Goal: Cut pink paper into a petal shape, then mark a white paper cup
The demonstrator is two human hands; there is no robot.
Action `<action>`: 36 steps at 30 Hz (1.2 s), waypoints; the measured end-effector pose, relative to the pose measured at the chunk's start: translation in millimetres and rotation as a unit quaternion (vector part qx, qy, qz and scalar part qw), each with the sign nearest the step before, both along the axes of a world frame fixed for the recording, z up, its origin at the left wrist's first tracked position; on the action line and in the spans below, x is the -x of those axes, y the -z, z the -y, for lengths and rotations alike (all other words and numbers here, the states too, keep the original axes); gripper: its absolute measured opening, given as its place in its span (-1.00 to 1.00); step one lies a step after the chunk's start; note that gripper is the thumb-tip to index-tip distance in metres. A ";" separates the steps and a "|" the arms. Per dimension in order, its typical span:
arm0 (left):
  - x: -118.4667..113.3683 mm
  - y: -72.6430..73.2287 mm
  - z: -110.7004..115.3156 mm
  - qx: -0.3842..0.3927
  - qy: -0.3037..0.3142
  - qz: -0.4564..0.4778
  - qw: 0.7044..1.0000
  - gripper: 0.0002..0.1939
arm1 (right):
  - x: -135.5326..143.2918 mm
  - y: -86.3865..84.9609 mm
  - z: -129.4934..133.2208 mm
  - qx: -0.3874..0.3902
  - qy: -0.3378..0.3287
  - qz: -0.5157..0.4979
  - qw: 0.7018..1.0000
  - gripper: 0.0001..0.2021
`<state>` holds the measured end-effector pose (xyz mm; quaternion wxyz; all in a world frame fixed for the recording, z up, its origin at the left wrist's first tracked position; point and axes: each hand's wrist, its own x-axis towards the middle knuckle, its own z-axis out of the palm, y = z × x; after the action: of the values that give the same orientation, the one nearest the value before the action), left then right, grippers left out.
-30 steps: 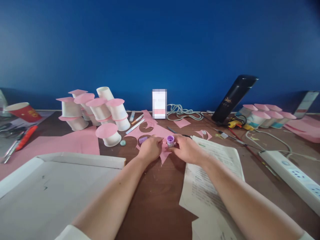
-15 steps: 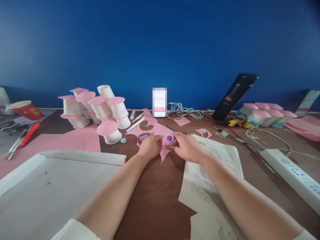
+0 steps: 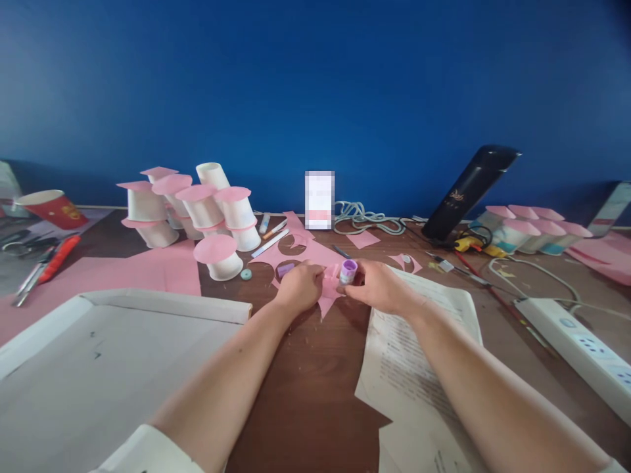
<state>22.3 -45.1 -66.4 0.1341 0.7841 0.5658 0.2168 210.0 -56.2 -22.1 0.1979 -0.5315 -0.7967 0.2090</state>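
Observation:
My right hand (image 3: 382, 287) is closed around a short glue stick (image 3: 348, 272) with a purple top and a pale lower barrel, held upright beside the pink paper. Opposite it, my left hand (image 3: 300, 289) pinches the edge of a cut piece of pink paper (image 3: 331, 289) with a pointed lower corner. The left fingertips are partly hidden. A small purple cap (image 3: 284, 270) lies just behind my left hand. Under and behind both hands spreads a larger pink sheet (image 3: 320, 254) with round holes cut out.
Stacked white paper cups (image 3: 202, 211) with pink paper discs stand at left, near a white box lid (image 3: 162, 355). Printed sheets (image 3: 419, 348) lie under my right forearm. A power strip (image 3: 576, 335), a black cylinder (image 3: 468, 194) and more cups (image 3: 522, 238) are at right.
The glue stick in my right hand has moved right, away from my left hand, and stands more upright. My left hand keeps its place on the paper. The whole view has shifted slightly.

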 end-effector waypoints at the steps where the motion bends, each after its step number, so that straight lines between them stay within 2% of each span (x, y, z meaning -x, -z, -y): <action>1: 0.1 -0.3 0.2 -0.001 0.001 0.001 1.000 -0.73 | 0.8 0.7 0.2 0.002 -0.004 0.002 1.000 -0.89; 11: -0.7 -3.6 1.2 0.007 0.000 -0.004 1.000 -0.72 | 6.8 -2.0 3.4 -0.036 -0.003 0.077 0.996 -0.92; 19: -1.1 -4.1 1.4 0.010 -0.001 -0.013 1.000 -0.71 | -0.6 -9.6 2.6 0.001 -0.004 -0.030 1.000 -0.89; 27: -0.4 -3.0 0.6 0.003 0.008 0.004 1.000 -0.72 | 3.7 5.9 -1.9 0.021 0.000 -0.016 1.000 -0.89; 31: -0.8 -3.3 0.9 0.011 0.008 0.003 1.000 -0.70 | 5.4 6.0 -1.8 -0.015 0.016 0.011 1.000 -0.87; 36: -1.3 -3.8 1.6 0.016 -0.005 0.002 1.000 -0.69 | -0.7 0.4 -2.9 -0.019 0.041 0.014 0.999 -0.86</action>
<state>23.6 -46.8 -62.6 0.1467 0.7786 0.5729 0.2099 210.8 -53.3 -22.5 0.2049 -0.5624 -0.7811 0.1778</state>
